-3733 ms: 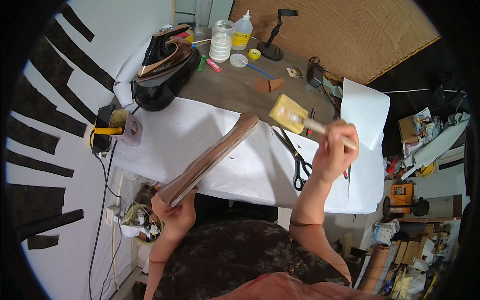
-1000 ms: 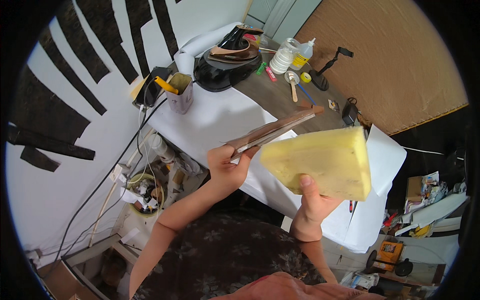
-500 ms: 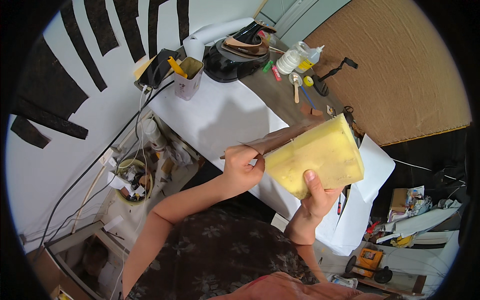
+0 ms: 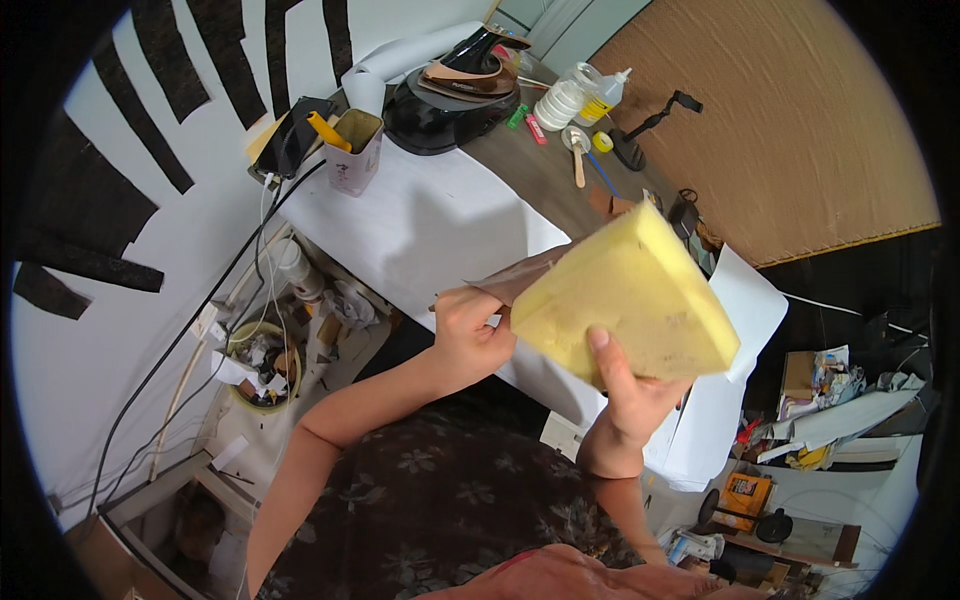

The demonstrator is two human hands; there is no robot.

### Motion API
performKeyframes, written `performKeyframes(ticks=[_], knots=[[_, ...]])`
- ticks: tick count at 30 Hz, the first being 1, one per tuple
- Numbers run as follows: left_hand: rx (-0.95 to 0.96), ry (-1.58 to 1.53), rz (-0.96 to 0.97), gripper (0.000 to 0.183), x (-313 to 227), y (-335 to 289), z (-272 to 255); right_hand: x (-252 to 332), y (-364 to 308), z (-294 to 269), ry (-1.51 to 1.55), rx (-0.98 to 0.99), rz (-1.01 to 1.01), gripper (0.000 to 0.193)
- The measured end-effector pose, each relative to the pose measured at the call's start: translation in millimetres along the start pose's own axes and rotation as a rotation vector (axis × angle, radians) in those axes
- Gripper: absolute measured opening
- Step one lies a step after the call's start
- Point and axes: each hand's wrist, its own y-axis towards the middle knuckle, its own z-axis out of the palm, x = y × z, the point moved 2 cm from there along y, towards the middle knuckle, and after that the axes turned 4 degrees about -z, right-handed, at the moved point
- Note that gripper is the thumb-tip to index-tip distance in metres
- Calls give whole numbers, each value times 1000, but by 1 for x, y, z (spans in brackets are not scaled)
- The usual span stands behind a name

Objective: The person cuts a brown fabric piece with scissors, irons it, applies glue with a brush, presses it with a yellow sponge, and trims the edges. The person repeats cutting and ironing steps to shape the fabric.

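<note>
A thick yellow foam block [image 4: 625,295], with dark smudges near its lower right, is held above the table. My right hand [image 4: 635,398] grips it from below, thumb pressed on the near face and the fingers hidden behind. Against the far left side of the block lies a thin brown sheet [image 4: 522,279], perhaps leather or fabric. My left hand [image 4: 470,332] is closed on the sheet's left end, close to the foam's left corner. The foam hides most of the sheet.
White paper [image 4: 400,215] covers part of the grey table. At the back are a black iron [image 4: 455,95], a tin with a yellow handle [image 4: 355,150] and glue bottles [image 4: 580,95]. A phone stand [image 4: 630,150] is at far right. A waste bin [image 4: 265,370] sits lower left, beside cables.
The foam block has tilted, its upper corner swinging left and its right corner dropping slightly. Both hands keep their holds. The whole view has shifted a little.
</note>
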Motion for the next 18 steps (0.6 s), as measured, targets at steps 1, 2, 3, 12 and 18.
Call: performKeyframes(ticks=[1, 2, 3, 12, 18], knots=[[-9, -5, -11, 24, 2, -2, 1, 0, 3, 0, -46, 75, -2, 53], [-13, -12, -22, 24, 3, -3, 2, -2, 5, -2, -52, 8, 33, 54], [-27, -12, -13, 23, 4, -5, 3, -1, 8, -5, -76, 10, 59, 55], [-13, -24, -27, 18, -5, 1, 2, 5, 28, 0, -176, 151, 18, 44], [-49, -48, -17, 14, -8, 3, 4, 12, 23, -6, 26, 140, -84, 34]])
